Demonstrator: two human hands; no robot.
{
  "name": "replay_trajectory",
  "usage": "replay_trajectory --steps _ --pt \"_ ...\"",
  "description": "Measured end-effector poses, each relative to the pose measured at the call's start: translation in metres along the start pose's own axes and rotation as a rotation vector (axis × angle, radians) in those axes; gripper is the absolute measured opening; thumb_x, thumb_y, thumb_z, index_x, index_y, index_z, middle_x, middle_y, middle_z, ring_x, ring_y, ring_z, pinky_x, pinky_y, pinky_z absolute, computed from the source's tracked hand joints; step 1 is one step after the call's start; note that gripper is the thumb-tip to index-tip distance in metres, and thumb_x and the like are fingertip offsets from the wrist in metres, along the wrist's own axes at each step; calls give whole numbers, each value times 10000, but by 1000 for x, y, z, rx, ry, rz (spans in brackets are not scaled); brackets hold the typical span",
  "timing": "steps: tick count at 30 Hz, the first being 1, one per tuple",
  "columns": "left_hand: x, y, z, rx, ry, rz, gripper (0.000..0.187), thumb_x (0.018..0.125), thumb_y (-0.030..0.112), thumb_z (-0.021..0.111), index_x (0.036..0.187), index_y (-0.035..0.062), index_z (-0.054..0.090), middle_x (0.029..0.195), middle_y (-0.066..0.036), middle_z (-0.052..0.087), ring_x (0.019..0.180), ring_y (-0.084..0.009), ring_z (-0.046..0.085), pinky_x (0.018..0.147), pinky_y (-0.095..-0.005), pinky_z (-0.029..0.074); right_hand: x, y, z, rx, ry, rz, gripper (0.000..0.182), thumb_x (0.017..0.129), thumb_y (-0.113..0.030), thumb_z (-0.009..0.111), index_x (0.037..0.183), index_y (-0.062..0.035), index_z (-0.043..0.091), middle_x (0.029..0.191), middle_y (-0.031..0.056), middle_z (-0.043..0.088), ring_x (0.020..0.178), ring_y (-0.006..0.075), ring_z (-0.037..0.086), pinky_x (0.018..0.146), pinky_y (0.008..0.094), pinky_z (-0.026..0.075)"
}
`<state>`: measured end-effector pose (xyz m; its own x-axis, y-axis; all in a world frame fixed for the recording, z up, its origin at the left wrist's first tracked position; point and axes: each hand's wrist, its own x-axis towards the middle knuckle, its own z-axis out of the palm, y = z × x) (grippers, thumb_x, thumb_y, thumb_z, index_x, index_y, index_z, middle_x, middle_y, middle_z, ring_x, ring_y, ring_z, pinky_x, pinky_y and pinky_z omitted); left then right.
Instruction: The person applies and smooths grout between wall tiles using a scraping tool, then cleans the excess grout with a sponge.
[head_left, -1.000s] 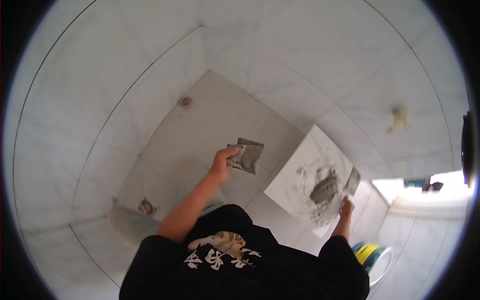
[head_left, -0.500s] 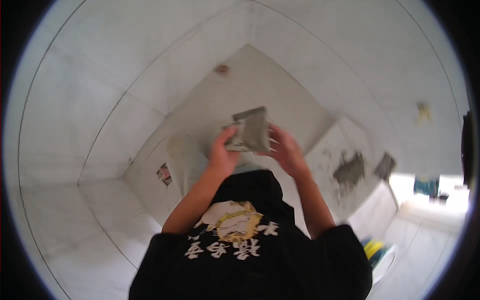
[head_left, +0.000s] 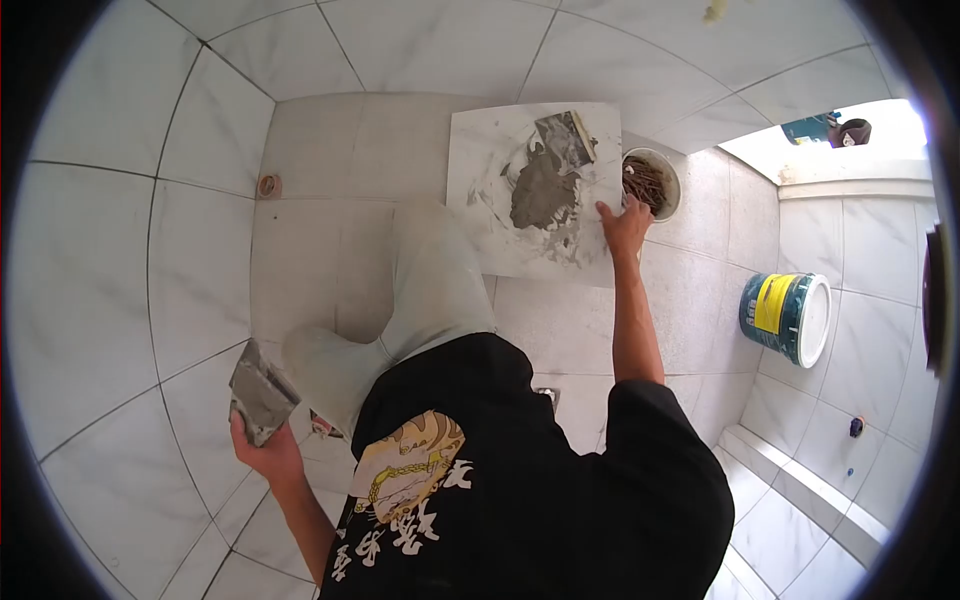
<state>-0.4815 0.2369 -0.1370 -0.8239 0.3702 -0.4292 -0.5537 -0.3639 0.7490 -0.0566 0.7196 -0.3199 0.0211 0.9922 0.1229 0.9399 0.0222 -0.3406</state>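
Observation:
In my left hand (head_left: 270, 452) is a small rectangular scraper (head_left: 262, 393) smeared with grey mortar, held low at the left beside my bent knee. My right hand (head_left: 627, 228) reaches forward to the right edge of a white board (head_left: 475, 225), thumb over the top and fingers past the edge, near the bowl's rim. A pile of wet grey mortar (head_left: 541, 190) is spread on the board. A second flat, mortar-smeared tool (head_left: 567, 142) lies at the back of the pile.
A round bowl (head_left: 672, 170) of thin brown pieces stands right of the board. A green bucket with a yellow label (head_left: 775, 304) is farther right. A roll of tape (head_left: 269, 187) lies by the left wall. White marbled tiles (head_left: 95, 240) cover the walls.
My hands have parted: the left has carried the scraper down to the left, the right has left it and moved to the board's edge. The view has turned toward the board and bowl.

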Motion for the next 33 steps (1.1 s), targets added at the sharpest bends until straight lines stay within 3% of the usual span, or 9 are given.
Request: replay_trajectory --steps 2,7,10,13,21,26,29,30,33 --pt "-2 17 -10 20 64 -54 523 973 301 474 1392 -8 425 1407 -134 479 1325 -280 428 1105 -462 332 -16 3 -4 -32 -82 47 770 704 -328 828 1322 -10 496 1342 284 425 1232 448 407 1018 479 368" --pt "24 16 -11 23 107 -64 499 979 304 443 1367 -10 448 1389 -131 491 1292 -269 461 1078 -449 362 -52 -18 -17 -3 422 -18 490 780 -318 763 1137 -6 641 1086 244 596 1086 418 522 964 459 411" --pt "44 11 4 52 64 -84 493 975 300 454 1366 0 454 1386 -126 496 1288 -270 465 1075 -437 367 -56 -7 -24 168 -217 386 562 876 -512 610 971 38 679 888 305 660 916 451 633 835 471 477" --pt "74 -4 8 97 -120 -159 478 970 281 474 1359 4 463 1378 -123 504 1283 -267 471 1071 -423 374 -51 21 12 425 -126 308 587 880 -511 633 834 74 660 712 187 635 687 273 574 695 415 457" --pt "144 -29 -31 48 -18 -248 474 966 272 498 1352 -1 469 1367 -130 518 1278 -267 483 1063 -426 388 -53 34 -61 248 -30 420 555 900 -464 627 831 85 661 667 113 611 657 194 530 653 371 442" --pt "105 -29 -15 35 -146 -228 483 970 282 488 1356 -7 462 1369 -132 517 1281 -271 481 1063 -430 390 -25 97 -162 374 -74 619 598 907 -499 601 946 93 681 874 126 666 771 201 575 711 360 454" --pt "101 -24 -12 33 -120 -186 480 970 282 481 1352 -9 464 1369 -134 516 1281 -273 480 1064 -433 389 -23 186 -134 569 -96 510 658 912 -524 578 1021 121 656 1008 165 661 909 212 576 816 347 444" --pt "99 -20 -16 16 -84 -178 475 969 280 482 1347 -9 468 1370 -134 516 1282 -273 479 1068 -433 385 -20 204 -113 651 -23 591 658 912 -557 550 846 88 658 758 68 596 732 136 468 680 339 387" --pt "84 -16 -16 -15 -73 -155 479 970 279 478 1355 -6 466 1381 -134 510 1290 -274 475 1086 -437 369 -12 206 -103 426 50 594 686 919 -562 534 876 112 652 803 85 622 758 174 504 692 342 395"
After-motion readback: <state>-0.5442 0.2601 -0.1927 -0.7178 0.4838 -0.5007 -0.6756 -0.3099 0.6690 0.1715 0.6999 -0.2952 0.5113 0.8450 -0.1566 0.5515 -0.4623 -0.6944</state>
